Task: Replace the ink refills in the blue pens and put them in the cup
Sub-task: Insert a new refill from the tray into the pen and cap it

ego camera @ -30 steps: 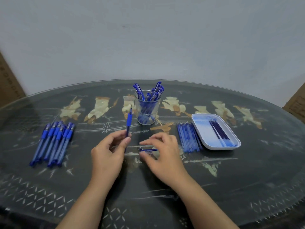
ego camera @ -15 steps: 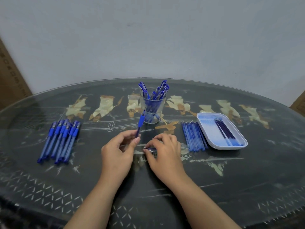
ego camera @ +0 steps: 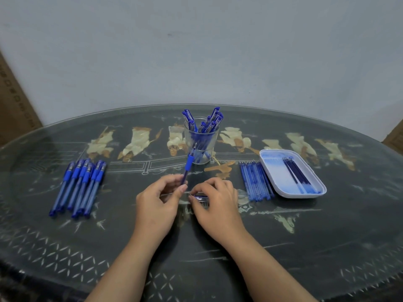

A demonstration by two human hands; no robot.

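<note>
- My left grip [ego camera: 157,201] is curled around the lower end of a blue pen front section [ego camera: 188,165]. Thumb and fingers pinch it, and it stands nearly upright, leaning slightly right, with its tip up.
- The rubber sleeve and tip of that piece rise above my fingers and overlap the clear glass cup [ego camera: 212,138] behind it. I cannot tell if they touch.
- My right grip [ego camera: 218,201] is narrow. Its fingertips pinch a small clear-and-blue pen piece [ego camera: 199,198] held low over the bench [ego camera: 305,236], just right of my left thumb. Which part of the pen it is I cannot tell.
- The cup stands at the centre back of the bench, holding a bunch of capped blue pens [ego camera: 214,118] that fan out above its rim.
- A pile of blue pens [ego camera: 80,184] lies to my left, well apart from my hands.
- A row of light blue refills [ego camera: 255,182] lies to my right, just beside a white tray [ego camera: 273,164].
- A few dark refills [ego camera: 296,173] lie in the tray.
- A cardboard box [ego camera: 13,101] leans at the far left against the wall.
</note>
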